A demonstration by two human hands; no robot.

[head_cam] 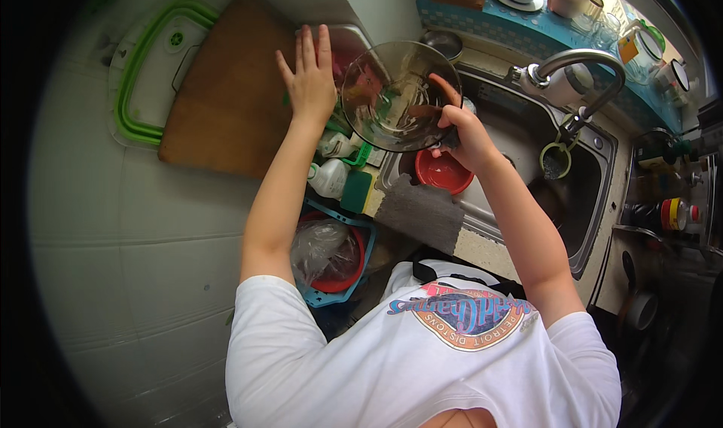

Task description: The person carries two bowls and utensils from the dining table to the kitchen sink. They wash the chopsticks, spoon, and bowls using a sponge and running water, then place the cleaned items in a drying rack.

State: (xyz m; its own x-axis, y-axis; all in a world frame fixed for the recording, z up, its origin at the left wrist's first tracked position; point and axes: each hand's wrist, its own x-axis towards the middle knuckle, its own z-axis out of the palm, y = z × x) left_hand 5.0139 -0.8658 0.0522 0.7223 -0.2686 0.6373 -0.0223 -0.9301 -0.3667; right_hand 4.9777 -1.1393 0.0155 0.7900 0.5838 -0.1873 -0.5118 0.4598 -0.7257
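Note:
A dark transparent glass bowl (395, 97) is gripped at its lower right rim by my right hand (466, 134), tilted above the edge of the sink. Some of that hand's fingers show through the glass. My left hand (310, 80) has its fingers spread and holds nothing that I can see. It lies over the near left rim of a metal tray (353, 35) with pinkish things in it; whether it touches the tray is unclear. Just left of it, a brown wooden cutting board (226, 89) leans by a green-rimmed lid (138, 97). Below the bowl, a red bowl (443, 171) sits in the sink.
The steel sink (486, 202) has a curved faucet (587, 55) with a green-rimmed strainer (555, 160) hanging from it. A grey cloth (421, 213) drapes over the counter edge. Nearby are a sponge (356, 191), a white bottle (330, 178) and a bin (339, 286) holding plastic bags.

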